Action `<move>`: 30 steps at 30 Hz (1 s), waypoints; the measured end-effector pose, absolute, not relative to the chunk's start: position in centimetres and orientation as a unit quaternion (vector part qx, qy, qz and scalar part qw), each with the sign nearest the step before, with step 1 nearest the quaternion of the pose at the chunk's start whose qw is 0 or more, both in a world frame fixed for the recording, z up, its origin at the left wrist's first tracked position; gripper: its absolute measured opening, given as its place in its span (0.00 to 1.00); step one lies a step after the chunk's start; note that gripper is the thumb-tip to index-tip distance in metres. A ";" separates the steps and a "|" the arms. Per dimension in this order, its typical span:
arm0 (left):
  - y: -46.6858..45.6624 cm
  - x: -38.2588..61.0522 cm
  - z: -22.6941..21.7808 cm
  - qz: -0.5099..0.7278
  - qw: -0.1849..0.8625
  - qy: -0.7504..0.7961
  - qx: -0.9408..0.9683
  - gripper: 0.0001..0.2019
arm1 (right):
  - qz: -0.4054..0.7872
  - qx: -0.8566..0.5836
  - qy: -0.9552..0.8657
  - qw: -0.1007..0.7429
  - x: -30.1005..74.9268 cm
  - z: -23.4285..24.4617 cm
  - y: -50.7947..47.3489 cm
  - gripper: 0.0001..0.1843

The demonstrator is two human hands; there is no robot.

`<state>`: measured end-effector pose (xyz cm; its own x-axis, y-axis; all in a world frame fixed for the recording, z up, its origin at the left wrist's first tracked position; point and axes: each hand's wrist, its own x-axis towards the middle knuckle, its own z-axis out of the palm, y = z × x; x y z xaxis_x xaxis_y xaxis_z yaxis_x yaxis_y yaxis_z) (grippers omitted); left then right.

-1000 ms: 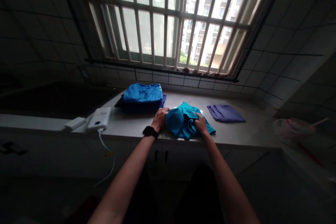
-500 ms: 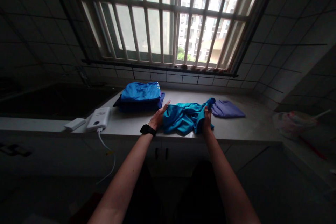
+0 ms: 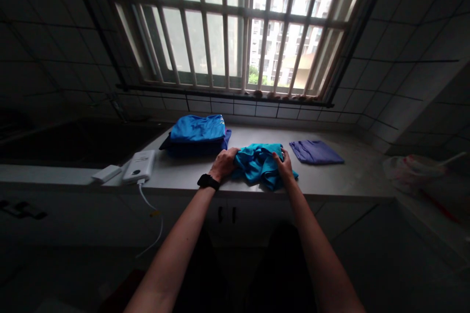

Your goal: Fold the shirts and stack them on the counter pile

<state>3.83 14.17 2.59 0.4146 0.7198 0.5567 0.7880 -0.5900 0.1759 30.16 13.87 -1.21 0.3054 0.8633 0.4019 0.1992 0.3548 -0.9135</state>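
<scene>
Teal fabric: a crumpled, soft teal cloth [image 3: 257,161] is lying in loose folds on the pale, smooth countertop [image 3: 352,183], near the front edge and between the person's 2 hands.
Left hand: the bare left hand [image 3: 223,162] is grasping the left edge of the teal cloth, its fingers curling over the fabric.
Left wrist: a black watch with a dark band [image 3: 208,181] is encircling it.
Right hand: the bare right hand [image 3: 284,164] is grasping the right side of the teal cloth, its thumb pressing on the folds and its other fingers reaching around the far side.
Folded stack: a pile of folded fabric [image 3: 198,129], bright blue on top and darker below, is resting beyond the left hand, toward the wall.
Purple piece: a flat, folded purple cloth [image 3: 316,152] is lying to the right of the teal cloth, apart from it.
White units: 2 white rectangular devices, the larger [image 3: 140,166] and the smaller [image 3: 106,173], are sitting side by side at the left.
Cable: a thin white cord [image 3: 160,230] is running from the larger device and hanging over the front edge.
Window: a barred window [image 3: 223,10] is admitting daylight above the countertop.
</scene>
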 end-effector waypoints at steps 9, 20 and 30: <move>14.9 3.2 2.1 -0.423 0.053 -0.487 -0.763 0.17 | 0.254 -0.543 -0.487 0.635 30.4 -1.9 14.3 0.24; 14.8 3.4 1.9 -0.359 0.038 -0.472 -0.805 0.19 | 0.250 -0.542 -0.494 0.632 30.4 -1.7 13.9 0.23; 14.9 3.4 1.9 -0.342 0.017 -0.469 -0.814 0.19 | 0.260 -0.539 -0.493 0.631 30.3 -1.5 13.8 0.23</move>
<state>3.40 14.89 1.88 0.3253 0.7522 0.5730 0.7756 -0.5589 0.2933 30.25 13.81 -1.46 0.3786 0.8600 0.3422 0.2032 0.2835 -0.9372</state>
